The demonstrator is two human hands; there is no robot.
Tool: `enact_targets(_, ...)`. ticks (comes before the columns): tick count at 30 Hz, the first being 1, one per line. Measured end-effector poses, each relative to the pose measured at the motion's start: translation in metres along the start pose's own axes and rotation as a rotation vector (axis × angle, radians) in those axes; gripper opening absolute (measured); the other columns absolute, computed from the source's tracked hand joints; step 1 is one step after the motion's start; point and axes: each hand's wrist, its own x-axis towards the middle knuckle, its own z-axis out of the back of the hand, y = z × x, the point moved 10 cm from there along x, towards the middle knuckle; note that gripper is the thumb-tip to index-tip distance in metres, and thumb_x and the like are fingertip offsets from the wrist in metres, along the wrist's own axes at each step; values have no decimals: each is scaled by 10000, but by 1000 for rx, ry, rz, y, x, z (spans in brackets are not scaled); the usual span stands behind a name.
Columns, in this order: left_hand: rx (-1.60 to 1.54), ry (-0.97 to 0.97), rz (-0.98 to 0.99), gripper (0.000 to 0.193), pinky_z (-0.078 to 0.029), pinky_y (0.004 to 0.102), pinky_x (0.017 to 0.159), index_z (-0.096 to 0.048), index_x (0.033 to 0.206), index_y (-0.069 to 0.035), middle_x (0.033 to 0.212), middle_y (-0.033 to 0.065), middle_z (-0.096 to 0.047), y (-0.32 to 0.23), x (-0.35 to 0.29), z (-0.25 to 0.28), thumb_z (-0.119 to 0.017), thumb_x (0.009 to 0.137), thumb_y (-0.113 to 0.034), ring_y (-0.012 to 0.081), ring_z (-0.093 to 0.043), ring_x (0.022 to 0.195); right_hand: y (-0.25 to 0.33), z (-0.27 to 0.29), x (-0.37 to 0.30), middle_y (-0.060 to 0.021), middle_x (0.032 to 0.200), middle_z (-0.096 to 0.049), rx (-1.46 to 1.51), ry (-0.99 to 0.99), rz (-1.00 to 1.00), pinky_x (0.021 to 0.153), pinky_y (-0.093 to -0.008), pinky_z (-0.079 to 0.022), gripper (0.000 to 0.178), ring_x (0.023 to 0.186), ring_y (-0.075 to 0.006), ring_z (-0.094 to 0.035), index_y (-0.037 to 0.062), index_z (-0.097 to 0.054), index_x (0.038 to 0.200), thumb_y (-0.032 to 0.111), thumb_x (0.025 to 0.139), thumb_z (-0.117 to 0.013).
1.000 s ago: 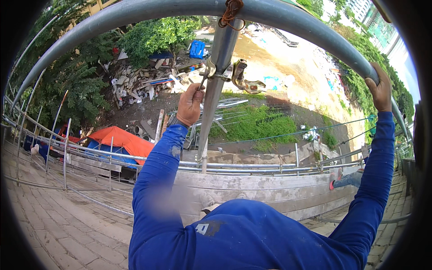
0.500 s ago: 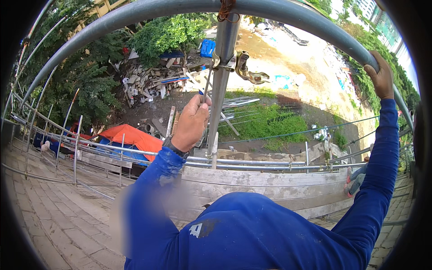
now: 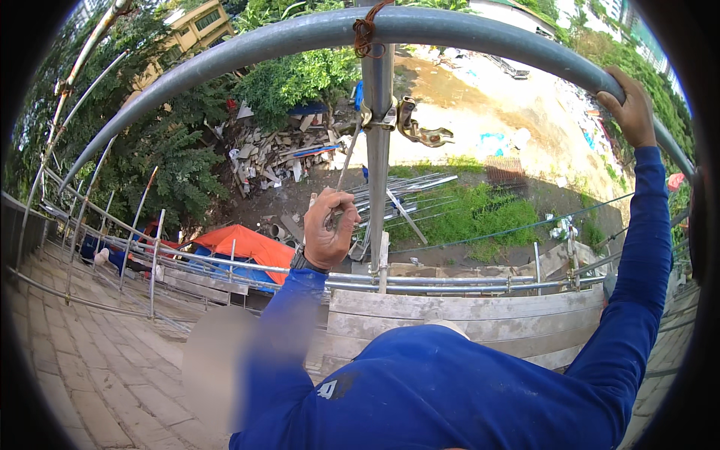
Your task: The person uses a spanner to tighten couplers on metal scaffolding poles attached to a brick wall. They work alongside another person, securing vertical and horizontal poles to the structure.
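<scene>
My left hand (image 3: 327, 231) is closed around the lower end of a thin metal rod-like tool (image 3: 345, 165) whose upper end reaches the scaffold clamp (image 3: 397, 121) on the upright steel tube (image 3: 378, 172). My right hand (image 3: 628, 105) grips the curved grey horizontal rail (image 3: 247, 52) at the upper right. A rusty wire tie (image 3: 365, 34) binds the upright tube to that rail. Both arms wear blue sleeves.
Wooden toe boards (image 3: 465, 319) and lower steel rails (image 3: 225, 262) edge the platform. A brick-paved surface (image 3: 82, 367) lies at the left. Far below are an orange tarpaulin (image 3: 244, 244), rubble, loose steel tubes, grass and sandy ground.
My left hand has come down from the clamp along the upright tube, drawing the thin tool with it. My right hand has kept its grip on the rail.
</scene>
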Motion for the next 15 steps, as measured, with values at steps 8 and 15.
enact_targets(8,309,-109,-126,85,-469,297,546,-673,1047,-3,771,112,-660,-35,31,9,-637,973,18,187,-626,599,8,-6,-1,-187,1072,-714,3,-30,27,925,-463,-490,716,988,-378,-664,71,-687,1213,670,822,-684)
enact_targets(15,462,-168,-42,193,-468,359,576,-686,982,5,674,127,-620,-63,159,21,-643,1031,-177,277,-588,572,-5,-5,-3,-198,1065,-714,0,-66,51,906,-444,-509,745,991,-352,-687,45,-692,1246,663,830,-713)
